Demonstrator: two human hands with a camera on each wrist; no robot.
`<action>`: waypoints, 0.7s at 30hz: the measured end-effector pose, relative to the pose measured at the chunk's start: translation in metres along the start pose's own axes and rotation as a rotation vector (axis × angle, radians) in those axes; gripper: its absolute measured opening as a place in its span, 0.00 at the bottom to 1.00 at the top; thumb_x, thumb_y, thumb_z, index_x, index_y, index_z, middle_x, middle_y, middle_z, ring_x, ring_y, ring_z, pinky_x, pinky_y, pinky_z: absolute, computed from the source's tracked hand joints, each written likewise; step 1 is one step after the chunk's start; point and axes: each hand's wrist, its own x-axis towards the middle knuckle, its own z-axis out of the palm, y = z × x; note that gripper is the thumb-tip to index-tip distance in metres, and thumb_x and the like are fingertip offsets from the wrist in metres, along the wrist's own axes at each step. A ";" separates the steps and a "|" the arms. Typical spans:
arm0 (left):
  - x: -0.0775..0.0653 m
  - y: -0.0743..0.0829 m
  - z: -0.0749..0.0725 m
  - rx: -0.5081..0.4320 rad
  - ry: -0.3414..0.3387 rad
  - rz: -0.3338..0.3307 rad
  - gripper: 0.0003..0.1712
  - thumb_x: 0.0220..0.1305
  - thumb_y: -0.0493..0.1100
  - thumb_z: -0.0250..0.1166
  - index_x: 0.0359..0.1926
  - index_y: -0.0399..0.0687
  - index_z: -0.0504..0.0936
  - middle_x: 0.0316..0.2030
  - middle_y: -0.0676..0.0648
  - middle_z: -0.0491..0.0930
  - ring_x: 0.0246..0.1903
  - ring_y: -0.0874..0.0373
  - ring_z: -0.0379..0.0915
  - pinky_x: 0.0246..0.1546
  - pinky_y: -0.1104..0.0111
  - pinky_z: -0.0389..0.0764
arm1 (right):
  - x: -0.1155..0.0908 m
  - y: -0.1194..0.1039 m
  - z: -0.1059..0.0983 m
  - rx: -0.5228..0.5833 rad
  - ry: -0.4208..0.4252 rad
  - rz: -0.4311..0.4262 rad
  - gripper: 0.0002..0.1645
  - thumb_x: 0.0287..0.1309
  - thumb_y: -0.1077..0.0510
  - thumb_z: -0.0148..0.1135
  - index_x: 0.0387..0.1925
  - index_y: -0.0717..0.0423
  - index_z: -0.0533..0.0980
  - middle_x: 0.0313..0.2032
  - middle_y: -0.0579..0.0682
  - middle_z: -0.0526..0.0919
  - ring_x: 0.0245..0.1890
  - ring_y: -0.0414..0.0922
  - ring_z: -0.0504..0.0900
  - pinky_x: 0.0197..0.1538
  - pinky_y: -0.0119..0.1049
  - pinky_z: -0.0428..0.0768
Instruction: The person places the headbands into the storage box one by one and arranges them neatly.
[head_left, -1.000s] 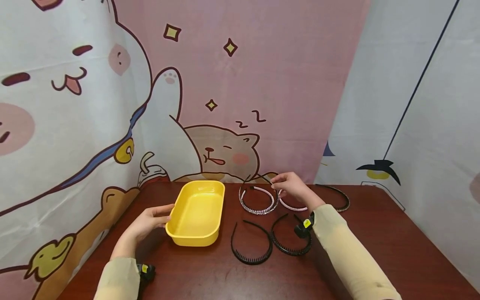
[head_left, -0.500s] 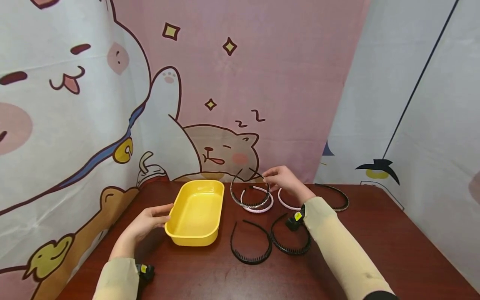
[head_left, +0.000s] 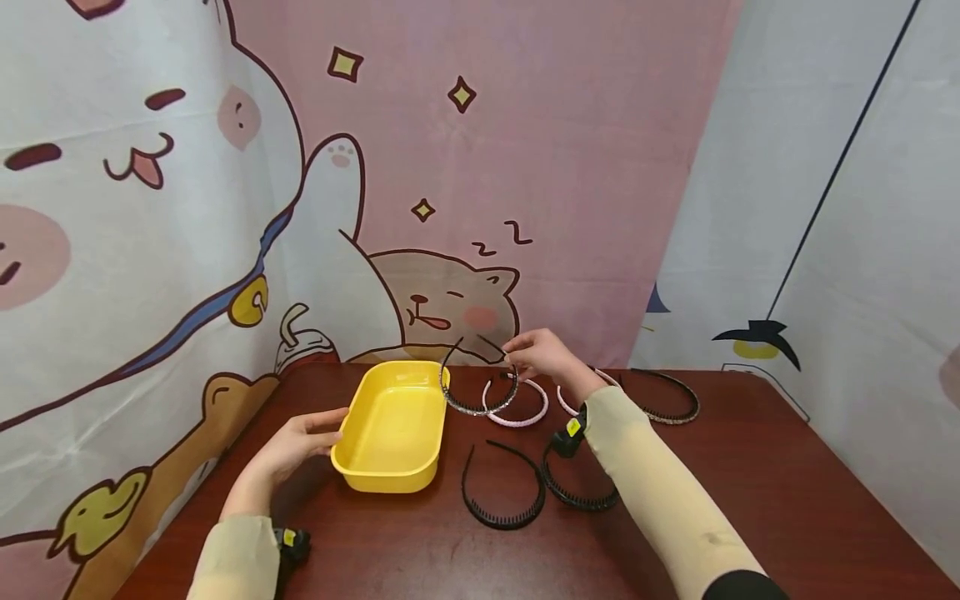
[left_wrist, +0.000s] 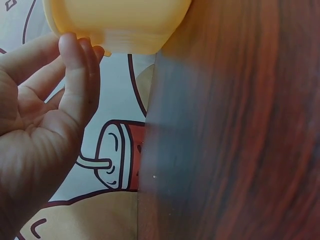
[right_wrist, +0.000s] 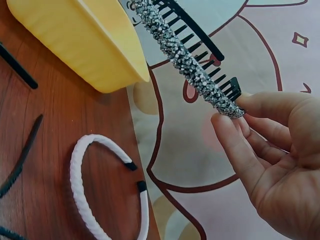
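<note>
Head view: gripping yellow tray (head_left: 393, 481) at its 9 o'clock edge with left hand (head_left: 288, 450). Pinching glittery headband (head_left: 472, 411) in right hand (head_left: 543, 356), lifted off brown table (head_left: 450, 567), at tray's 2 o'clock, open ends up at 12. Overlaps tray rim from this angle; can't tell actual contact. Also on the table: pale headband (head_left: 517, 423) at tray's 3, second pale headband (head_left: 566, 405) further out at 3 and partly hidden, black toothed headband (head_left: 505, 525) at 4, another black headband (head_left: 581, 504) between 3 and 4, far dark headband (head_left: 675, 419) furthest out at 3.

Left wrist view: holding tray edge between 10 and 11 with bent fingers. Can't see tray interior.

Right wrist view: pinching one side of glittery headband at 3 o'clock with thumb and fingers, comb teeth toward 2, stones toward 8. Near tray, between 10 and 11.

Reading the step as a transfer into the tray: headband picked up, not yet inside. For next move, probably calls for shifting toward 8, clearing the rim, lowering, then releasing. Keep left grip steady; watch for teeth snagging the rim.
</note>
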 end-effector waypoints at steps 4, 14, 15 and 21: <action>-0.001 -0.002 -0.001 -0.008 0.004 0.004 0.33 0.66 0.38 0.62 0.68 0.30 0.64 0.59 0.31 0.72 0.42 0.48 0.80 0.45 0.60 0.81 | 0.002 -0.006 0.010 0.007 -0.012 0.008 0.17 0.59 0.67 0.61 0.50 0.72 0.77 0.36 0.61 0.80 0.32 0.48 0.79 0.37 0.45 0.84; -0.001 -0.009 -0.003 -0.023 -0.013 0.026 0.33 0.67 0.38 0.62 0.68 0.30 0.64 0.60 0.30 0.71 0.44 0.46 0.80 0.46 0.61 0.80 | 0.012 -0.014 0.033 0.025 -0.075 -0.002 0.17 0.59 0.68 0.61 0.50 0.72 0.77 0.35 0.62 0.80 0.29 0.45 0.79 0.35 0.44 0.84; -0.001 -0.009 -0.003 -0.024 -0.016 0.029 0.33 0.67 0.38 0.62 0.68 0.29 0.64 0.60 0.30 0.71 0.44 0.46 0.80 0.46 0.61 0.80 | 0.012 -0.014 0.035 0.028 -0.074 -0.001 0.17 0.59 0.68 0.61 0.50 0.72 0.77 0.34 0.60 0.80 0.29 0.45 0.78 0.36 0.45 0.84; 0.003 -0.007 -0.003 -0.034 -0.022 0.041 0.33 0.66 0.38 0.62 0.68 0.28 0.63 0.59 0.29 0.71 0.42 0.49 0.80 0.45 0.62 0.81 | 0.016 -0.017 0.047 0.042 -0.071 0.007 0.17 0.58 0.68 0.62 0.49 0.72 0.78 0.32 0.57 0.81 0.27 0.45 0.78 0.34 0.43 0.84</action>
